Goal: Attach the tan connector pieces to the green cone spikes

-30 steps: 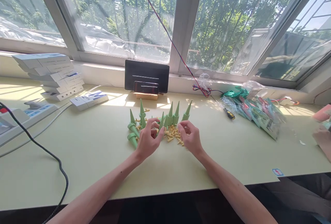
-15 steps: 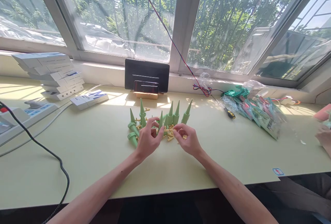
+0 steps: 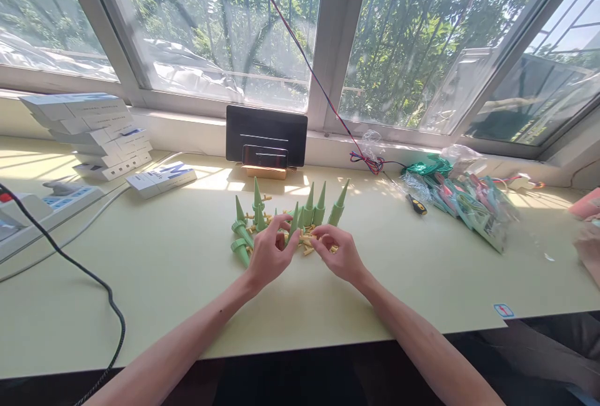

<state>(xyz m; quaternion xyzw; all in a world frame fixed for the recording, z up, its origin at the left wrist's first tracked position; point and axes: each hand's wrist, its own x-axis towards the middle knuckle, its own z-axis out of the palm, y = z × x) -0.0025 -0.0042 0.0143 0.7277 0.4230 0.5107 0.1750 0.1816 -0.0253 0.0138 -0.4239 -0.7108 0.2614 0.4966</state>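
Note:
My left hand [image 3: 272, 248] is closed around a green plastic spike [image 3: 294, 222], its pointed tip upward and leaning a little right. Facing it, my right hand [image 3: 338, 253] pinches the end of a small yellow peg [image 3: 307, 239], which reaches toward the held spike; whether they touch is hidden by the fingers. Other green spikes [image 3: 320, 206] stand upright just behind the hands. Two more green spikes [image 3: 240, 251] lie tilted beside my left hand, showing ribbed collars. Loose yellow pegs [image 3: 308, 250] are heaped on the table between my hands.
At the back, a tablet [image 3: 266, 134] and phone stand in a wooden holder [image 3: 265, 172]. White boxes [image 3: 94, 137] are stacked left, near a power strip [image 3: 70, 200] and cables. Bagged parts [image 3: 469, 200] and a screwdriver [image 3: 416, 205] lie right. Another person's hand [image 3: 588, 250] shows at the right edge.
The spike in my left hand has tilted slightly to the right. My right hand has shifted a little leftward, its fingers closer to the spike.

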